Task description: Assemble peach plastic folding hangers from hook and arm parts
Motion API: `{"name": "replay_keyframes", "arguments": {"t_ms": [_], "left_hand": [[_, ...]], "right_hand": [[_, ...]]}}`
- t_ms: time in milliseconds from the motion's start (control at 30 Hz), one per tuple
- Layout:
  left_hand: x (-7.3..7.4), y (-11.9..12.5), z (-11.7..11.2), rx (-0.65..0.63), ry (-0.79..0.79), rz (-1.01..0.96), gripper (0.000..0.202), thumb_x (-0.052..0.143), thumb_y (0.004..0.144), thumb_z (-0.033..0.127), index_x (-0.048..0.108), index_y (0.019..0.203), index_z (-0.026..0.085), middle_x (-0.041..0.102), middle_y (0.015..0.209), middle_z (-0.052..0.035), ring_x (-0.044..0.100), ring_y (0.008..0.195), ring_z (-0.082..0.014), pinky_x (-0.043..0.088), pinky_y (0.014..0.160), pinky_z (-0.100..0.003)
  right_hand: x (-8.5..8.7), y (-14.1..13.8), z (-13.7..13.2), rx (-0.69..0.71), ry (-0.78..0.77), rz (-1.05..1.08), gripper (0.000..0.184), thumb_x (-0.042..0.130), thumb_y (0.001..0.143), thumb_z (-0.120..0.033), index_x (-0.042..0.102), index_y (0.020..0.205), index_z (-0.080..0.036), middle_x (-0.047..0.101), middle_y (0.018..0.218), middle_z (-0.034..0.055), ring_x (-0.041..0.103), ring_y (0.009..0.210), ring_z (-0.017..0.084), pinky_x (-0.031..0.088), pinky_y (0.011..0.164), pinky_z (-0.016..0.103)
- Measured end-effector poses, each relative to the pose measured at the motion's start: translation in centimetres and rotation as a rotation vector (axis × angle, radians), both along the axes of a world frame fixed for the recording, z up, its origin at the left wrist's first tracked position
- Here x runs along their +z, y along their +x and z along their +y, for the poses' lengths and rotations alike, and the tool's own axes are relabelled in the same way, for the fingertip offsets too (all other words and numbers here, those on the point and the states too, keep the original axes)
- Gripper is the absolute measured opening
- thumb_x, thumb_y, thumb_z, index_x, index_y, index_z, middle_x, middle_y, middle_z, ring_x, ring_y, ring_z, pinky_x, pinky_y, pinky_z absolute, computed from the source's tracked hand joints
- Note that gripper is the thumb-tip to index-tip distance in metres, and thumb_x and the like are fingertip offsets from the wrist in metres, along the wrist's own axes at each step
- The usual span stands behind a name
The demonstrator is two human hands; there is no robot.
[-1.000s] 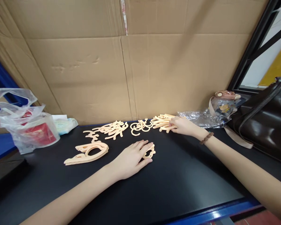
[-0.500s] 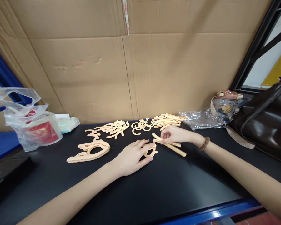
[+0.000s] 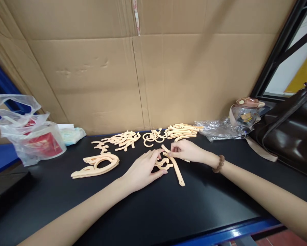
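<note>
With my right hand [image 3: 185, 150] pinching curved slats [image 3: 177, 172] and my left hand [image 3: 140, 169], fingers spread, around hooked pieces [image 3: 166, 167], I judged a light, steady hold best.

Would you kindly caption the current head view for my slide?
Right hand holding slender beige strips beside curved beige pieces at the left hand, above a black tabletop.
</note>
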State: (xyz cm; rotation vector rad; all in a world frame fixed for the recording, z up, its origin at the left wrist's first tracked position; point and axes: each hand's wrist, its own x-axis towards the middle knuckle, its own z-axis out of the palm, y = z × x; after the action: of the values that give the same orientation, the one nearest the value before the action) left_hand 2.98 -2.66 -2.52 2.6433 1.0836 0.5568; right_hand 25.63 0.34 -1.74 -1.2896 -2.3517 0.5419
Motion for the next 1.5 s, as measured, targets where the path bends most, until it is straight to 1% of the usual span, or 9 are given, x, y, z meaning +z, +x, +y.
{"name": "replay_keyframes", "arguments": {"t_ms": [133,333,500,733,900,1000,1133,1267,1500], "left_hand": [[0.0,0.1,-0.1,-0.001,-0.049,-0.058,0.041,0.06,0.085,0.037,0.048,0.123,0.025,0.058,0.097,-0.0021,0.059,0.087,-0.0212,0.048,0.081,-0.037],[-0.4,0.2,0.5,0.017,-0.206,-0.244,0.042,0.067,0.078,0.03,0.052,0.117,0.028,0.059,0.089,0.0014,0.059,0.084,-0.0192,0.047,0.08,-0.036],[-0.6,0.3,1.5,0.057,-0.398,-0.496,0.033,0.063,0.081,0.036,0.053,0.109,0.022,0.067,0.091,-0.0012,0.064,0.09,-0.0186,0.05,0.087,-0.036],[-0.4,-0.1,2.2,0.148,-0.572,-0.725,0.033,0.054,0.086,0.048,0.054,0.095,0.016,0.067,0.086,-0.0056,0.064,0.076,-0.017,0.055,0.075,-0.034],[-0.4,0.1,2.1,0.15,-0.649,-0.769,0.037,0.059,0.082,0.051,0.057,0.093,0.016,0.068,0.081,-0.0031,0.064,0.076,-0.0165,0.055,0.07,-0.03],[-0.3,0.1,1.9,0.146,-0.679,-0.781,0.036,0.058,0.081,0.052,0.058,0.091,0.017,0.069,0.08,-0.0022,0.065,0.075,-0.016,0.054,0.07,-0.028],[0.0,0.1,1.6,0.142,-0.683,-0.773,0.036,0.058,0.082,0.052,0.06,0.09,0.017,0.069,0.075,-0.0007,0.064,0.074,-0.0155,0.053,0.069,-0.026],[0.3,0.3,1.4,0.136,-0.667,-0.742,0.036,0.059,0.08,0.052,0.062,0.083,0.016,0.066,0.066,-0.0001,0.06,0.062,-0.0137,0.048,0.057,-0.023],[0.3,0.6,1.2,0.135,-0.66,-0.722,0.04,0.058,0.079,0.056,0.057,0.072,0.017,0.056,0.056,0.0033,0.05,0.046,-0.0105,0.04,0.044,-0.021]], "right_hand": [[0.0,-0.2,-0.3,-0.038,0.072,-0.083,0.038,0.053,0.088,-0.05,0.058,0.069,-0.017,0.06,0.062,-0.0013,0.05,0.056,0.011,0.029,0.053,0.023],[-0.1,-0.1,-0.3,-0.028,0.142,-0.203,0.058,0.04,0.092,-0.056,0.041,0.05,-0.017,0.041,0.046,-0.0025,0.034,0.046,0.009,0.02,0.05,0.026],[-0.4,0.0,-0.2,0.027,0.176,-0.252,0.058,0.036,0.096,-0.05,0.044,0.049,-0.016,0.046,0.051,-0.0003,0.036,0.048,0.01,0.02,0.051,0.027],[-0.2,-0.3,-0.7,0.099,0.248,-0.287,0.061,0.03,0.098,-0.052,0.047,0.051,-0.017,0.043,0.048,-0.0008,0.032,0.045,0.01,0.019,0.051,0.028],[-0.4,-1.4,-1.3,0.111,0.426,-0.314,0.051,0.035,0.099,-0.044,0.05,0.058,-0.017,0.051,0.055,0.0013,0.041,0.052,0.012,0.023,0.054,0.028],[-0.3,-2.0,-1.8,0.044,0.555,-0.274,0.038,0.039,0.098,-0.034,0.053,0.067,-0.018,0.057,0.064,0.0034,0.05,0.064,0.016,0.03,0.06,0.028],[-0.1,-2.2,-2.3,-0.017,0.688,-0.134,0.021,0.045,0.095,-0.033,0.056,0.086,-0.017,0.062,0.083,0.0058,0.056,0.077,0.018,0.04,0.066,0.028],[-0.1,-2.2,-2.4,0.065,0.817,-0.133,0.024,0.046,0.096,-0.034,0.057,0.109,-0.017,0.062,0.104,0.0092,0.058,0.094,0.02,0.045,0.077,0.03],[0.0,-2.3,-2.3,0.132,0.923,-0.285,0.027,0.04,0.099,-0.024,0.066,0.096,-0.017,0.065,0.092,0.0071,0.055,0.091,0.02,0.04,0.079,0.035]]}}
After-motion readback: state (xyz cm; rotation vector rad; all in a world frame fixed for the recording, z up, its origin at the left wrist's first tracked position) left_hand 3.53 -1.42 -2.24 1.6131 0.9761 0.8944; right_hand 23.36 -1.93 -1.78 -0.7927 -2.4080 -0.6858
